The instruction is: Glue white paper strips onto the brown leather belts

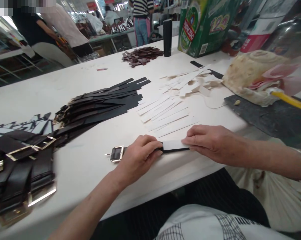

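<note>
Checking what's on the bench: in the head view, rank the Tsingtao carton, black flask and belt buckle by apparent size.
Largest to smallest: Tsingtao carton, black flask, belt buckle. The buckle sits nearest the camera, so true sizes stay unsure.

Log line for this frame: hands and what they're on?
left hand: on black strap, metal buckle beyond it | right hand: at white strip on strap | nearby: stacked black straps, loose white strips

Left hand (139, 159) grips a black leather strap (175, 151) just behind its metal buckle (117, 154), right hand (210, 144) pressing up against a white strip (172, 145) lying on it, and finished buckled belts (20, 166) pile up on the left!
</note>
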`<control>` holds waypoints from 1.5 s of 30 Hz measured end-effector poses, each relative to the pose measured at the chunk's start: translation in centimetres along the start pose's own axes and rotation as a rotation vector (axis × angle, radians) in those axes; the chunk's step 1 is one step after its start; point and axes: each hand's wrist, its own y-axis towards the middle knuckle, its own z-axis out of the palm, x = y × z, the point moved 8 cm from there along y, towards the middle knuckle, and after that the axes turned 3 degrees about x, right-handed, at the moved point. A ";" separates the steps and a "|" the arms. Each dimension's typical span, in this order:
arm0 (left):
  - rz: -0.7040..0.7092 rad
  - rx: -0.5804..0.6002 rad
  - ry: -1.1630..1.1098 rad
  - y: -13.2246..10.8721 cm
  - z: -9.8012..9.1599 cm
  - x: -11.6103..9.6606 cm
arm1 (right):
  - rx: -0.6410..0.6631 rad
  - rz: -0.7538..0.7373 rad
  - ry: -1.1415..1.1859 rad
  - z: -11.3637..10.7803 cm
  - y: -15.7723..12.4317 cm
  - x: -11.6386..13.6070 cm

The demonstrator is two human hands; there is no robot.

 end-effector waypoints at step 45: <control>0.171 0.036 0.487 0.7 1.0 -2.4 | 0.167 0.073 -0.191 1.2 0.5 -0.8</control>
